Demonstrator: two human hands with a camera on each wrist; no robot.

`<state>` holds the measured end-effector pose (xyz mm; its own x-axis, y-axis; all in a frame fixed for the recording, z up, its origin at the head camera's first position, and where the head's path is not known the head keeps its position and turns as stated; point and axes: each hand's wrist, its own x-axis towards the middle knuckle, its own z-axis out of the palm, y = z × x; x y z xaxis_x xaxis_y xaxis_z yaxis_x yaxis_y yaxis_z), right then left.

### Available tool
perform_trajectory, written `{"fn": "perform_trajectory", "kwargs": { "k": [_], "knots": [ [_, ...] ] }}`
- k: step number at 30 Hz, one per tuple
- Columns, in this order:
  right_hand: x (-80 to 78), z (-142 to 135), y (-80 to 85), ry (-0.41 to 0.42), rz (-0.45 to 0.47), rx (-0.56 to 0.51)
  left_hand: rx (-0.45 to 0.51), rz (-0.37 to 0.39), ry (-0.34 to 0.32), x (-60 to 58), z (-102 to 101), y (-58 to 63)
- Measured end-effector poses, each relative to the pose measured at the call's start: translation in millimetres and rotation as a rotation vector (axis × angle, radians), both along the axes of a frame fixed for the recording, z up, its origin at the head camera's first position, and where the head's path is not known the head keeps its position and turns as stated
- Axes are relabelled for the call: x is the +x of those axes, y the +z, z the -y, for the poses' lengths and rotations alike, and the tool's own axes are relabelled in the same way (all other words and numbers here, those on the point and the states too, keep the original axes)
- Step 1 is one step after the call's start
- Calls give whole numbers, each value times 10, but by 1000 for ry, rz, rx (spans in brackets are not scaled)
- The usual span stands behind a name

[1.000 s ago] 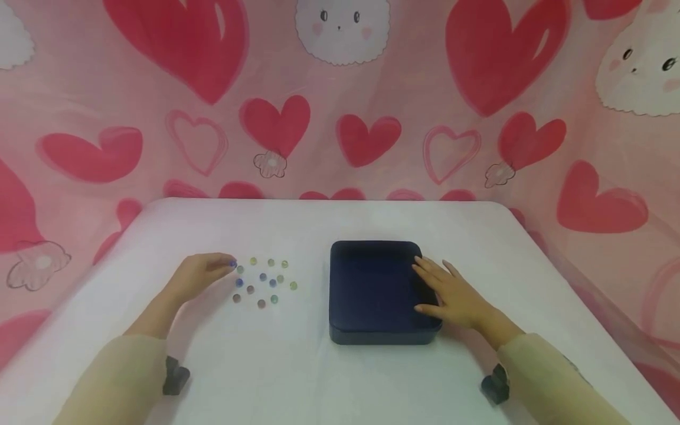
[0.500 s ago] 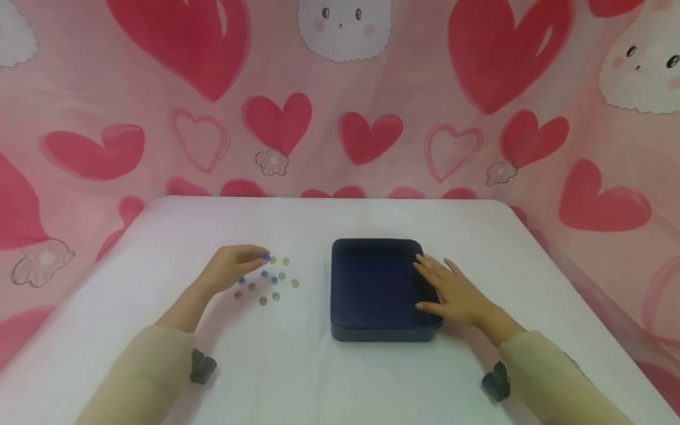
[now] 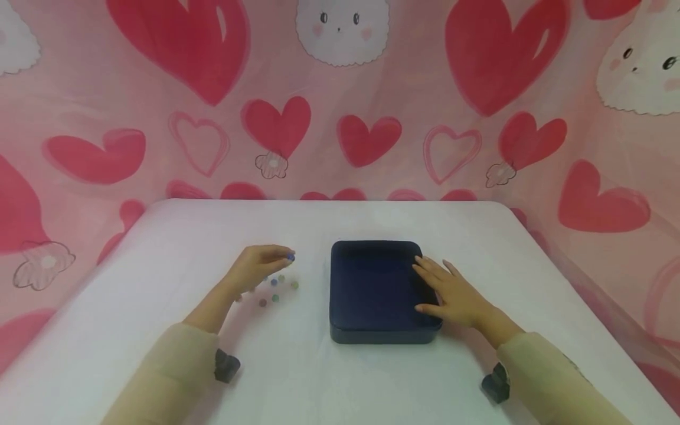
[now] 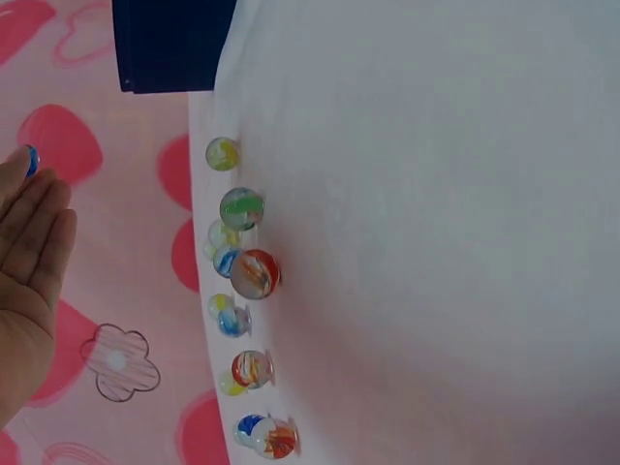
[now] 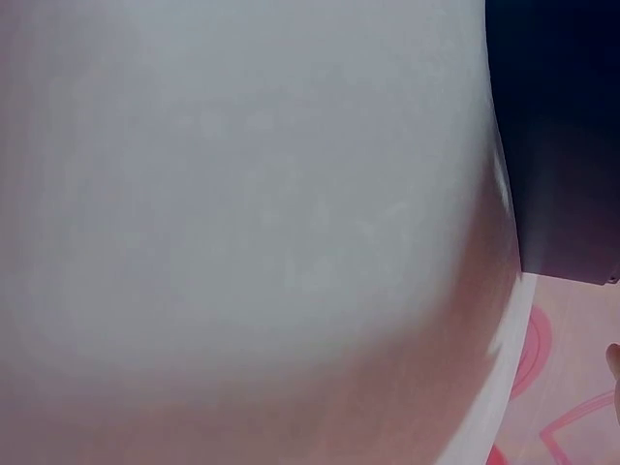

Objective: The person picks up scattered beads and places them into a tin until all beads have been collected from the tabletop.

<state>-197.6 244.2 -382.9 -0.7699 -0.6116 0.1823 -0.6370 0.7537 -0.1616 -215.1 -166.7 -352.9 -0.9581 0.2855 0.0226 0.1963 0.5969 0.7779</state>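
My left hand pinches a blue marble between thumb and fingers, held above the table left of the dark blue box. In the left wrist view the same marble peeks out by the thumb. Several glass marbles lie below that hand, among them a green one, a yellow one and a red-orange one; the hand hides some of them in the head view. With fingers straight, my right hand rests on the right rim of the open-topped box.
A white-covered table carries everything. Behind and beside it hangs a pink curtain printed with hearts. Dark camera mounts sit at both wrists. In the right wrist view the box's side wall stands along the right edge.
My left hand has moved right across the marbles toward the box, with the blue marble in its fingertips. My right hand has stayed on the box rim.
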Motion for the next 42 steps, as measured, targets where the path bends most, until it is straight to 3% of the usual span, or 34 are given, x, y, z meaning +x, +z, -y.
{"fn": "perform_trajectory", "kwargs": {
  "k": [7, 15, 23, 32, 42],
  "knots": [
    [-10, -6, -25, 4, -8, -5, 48, -61, -69, -25, -142, -5],
    [0, -7, -16, 1, 0, -6, 89, -126, -105, -28, -343, -21],
    [0, -3, -13, -3, 9, -11, 102, -115, -130, -52, -520, -32],
    [9, -5, -5, -11, 8, -3, 119, -109, -210, -16, -769, 22],
    [13, 1, -7, -6, 15, -16, 112, -121, -281, -58, -995, -70]
  ]
}}
